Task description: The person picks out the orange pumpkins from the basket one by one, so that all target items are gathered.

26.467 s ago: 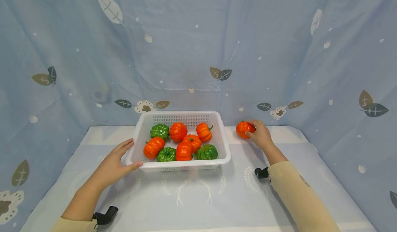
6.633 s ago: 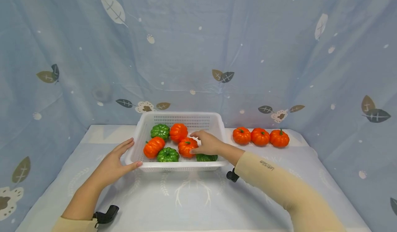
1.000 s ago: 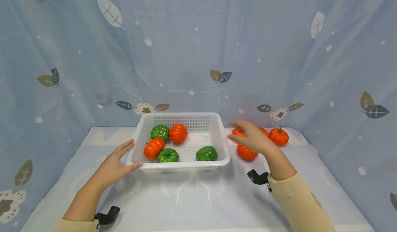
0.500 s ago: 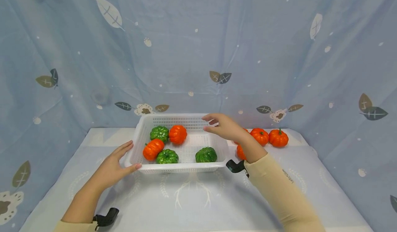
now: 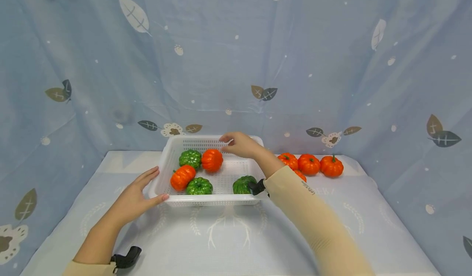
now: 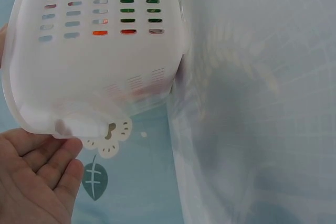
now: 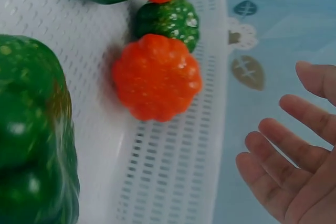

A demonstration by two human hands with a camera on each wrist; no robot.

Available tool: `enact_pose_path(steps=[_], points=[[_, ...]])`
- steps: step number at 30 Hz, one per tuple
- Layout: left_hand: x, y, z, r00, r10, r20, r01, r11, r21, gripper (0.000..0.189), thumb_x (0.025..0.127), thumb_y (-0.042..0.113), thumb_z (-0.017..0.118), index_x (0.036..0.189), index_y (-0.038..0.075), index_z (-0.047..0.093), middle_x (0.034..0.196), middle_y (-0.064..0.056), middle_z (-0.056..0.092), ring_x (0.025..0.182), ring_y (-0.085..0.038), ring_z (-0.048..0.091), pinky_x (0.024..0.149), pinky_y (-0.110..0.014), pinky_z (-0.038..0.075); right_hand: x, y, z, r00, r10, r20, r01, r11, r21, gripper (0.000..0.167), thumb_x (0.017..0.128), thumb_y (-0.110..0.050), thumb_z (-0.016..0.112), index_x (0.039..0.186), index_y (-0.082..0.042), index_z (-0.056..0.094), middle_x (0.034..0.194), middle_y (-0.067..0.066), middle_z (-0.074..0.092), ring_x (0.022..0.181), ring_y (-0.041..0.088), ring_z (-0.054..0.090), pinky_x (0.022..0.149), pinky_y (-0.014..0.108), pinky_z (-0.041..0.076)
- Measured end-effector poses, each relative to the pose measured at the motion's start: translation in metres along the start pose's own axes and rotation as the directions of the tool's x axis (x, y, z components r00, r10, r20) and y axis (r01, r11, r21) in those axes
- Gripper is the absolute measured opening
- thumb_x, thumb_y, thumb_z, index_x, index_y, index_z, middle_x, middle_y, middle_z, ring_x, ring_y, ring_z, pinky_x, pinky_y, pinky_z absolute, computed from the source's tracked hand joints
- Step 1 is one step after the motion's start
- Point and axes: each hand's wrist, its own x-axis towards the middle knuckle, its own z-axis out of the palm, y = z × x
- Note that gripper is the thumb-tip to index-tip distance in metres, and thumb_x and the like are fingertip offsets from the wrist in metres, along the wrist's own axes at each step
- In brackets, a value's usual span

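A white perforated basket (image 5: 206, 198) holds two orange mini pumpkins and three green ones. My left hand (image 5: 129, 202) touches its left end, thumb on the front rim; in the left wrist view the fingers of that hand (image 6: 44, 177) lie straight below the rim. My right hand (image 5: 241, 145) hovers over the basket's back right, holding nothing. Just left of it sits the rear orange pumpkin (image 5: 212, 160), touching a green pumpkin (image 5: 190, 158). The other orange pumpkin (image 5: 182, 177) lies front left, against another green pumpkin (image 5: 199, 186). The third green pumpkin (image 5: 241, 185) stands front right, partly hidden by the wrist camera.
Right of the basket, a row of orange pumpkins (image 5: 309, 164) stands along the back of the cloth-covered table (image 5: 228, 243). One more orange pumpkin (image 5: 300, 175) is in front of them, mostly behind my right forearm. A patterned curtain (image 5: 206, 62) hangs close behind.
My right hand has moved left from the pumpkins on the table to over the basket, fingers loose throughout. Compared with earlier, fewer orange pumpkins are in the basket and more on the table. My left hand stays.
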Motion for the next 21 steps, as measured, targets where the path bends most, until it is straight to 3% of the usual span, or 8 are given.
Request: enact_pose_path(steps=[9, 16, 21], points=[[0.000, -0.001, 0.000, 1.000, 0.002, 0.000, -0.002, 1.000, 0.002, 0.096, 0.086, 0.058, 0.072, 0.156, 0.004, 0.033, 0.160, -0.021, 0.028, 0.135, -0.055, 0.037, 0.099, -0.075, 0.035, 0.032, 0.005, 0.027, 0.996, 0.092, 0.010, -0.092, 0.995, -0.028, 0.045, 0.097, -0.024, 0.067, 0.137, -0.005, 0.059, 0.136, 0.015, 0.059, 0.126, 0.029, 0.055, 0.103, 0.042, 0.048], [0.000, -0.003, 0.001, 1.000, 0.009, -0.005, -0.009, 1.000, 0.006, 0.096, 0.086, 0.057, 0.072, 0.155, 0.003, 0.033, 0.160, -0.021, 0.029, 0.135, -0.054, 0.037, 0.099, -0.075, 0.035, 0.044, 0.007, 0.043, 0.991, 0.135, 0.011, -0.133, 0.988, -0.079, 0.047, 0.095, -0.026, 0.069, 0.137, -0.008, 0.058, 0.137, 0.015, 0.058, 0.125, 0.029, 0.055, 0.103, 0.041, 0.048], [0.001, -0.003, 0.002, 1.000, 0.019, -0.013, -0.019, 1.000, 0.004, 0.096, 0.085, 0.057, 0.073, 0.154, 0.002, 0.035, 0.160, -0.021, 0.030, 0.135, -0.054, 0.037, 0.100, -0.075, 0.034, 0.047, 0.011, 0.051, 0.988, 0.154, -0.001, -0.154, 0.988, -0.031, 0.051, 0.094, -0.024, 0.071, 0.139, -0.005, 0.056, 0.141, 0.017, 0.055, 0.129, 0.031, 0.052, 0.105, 0.043, 0.046]])
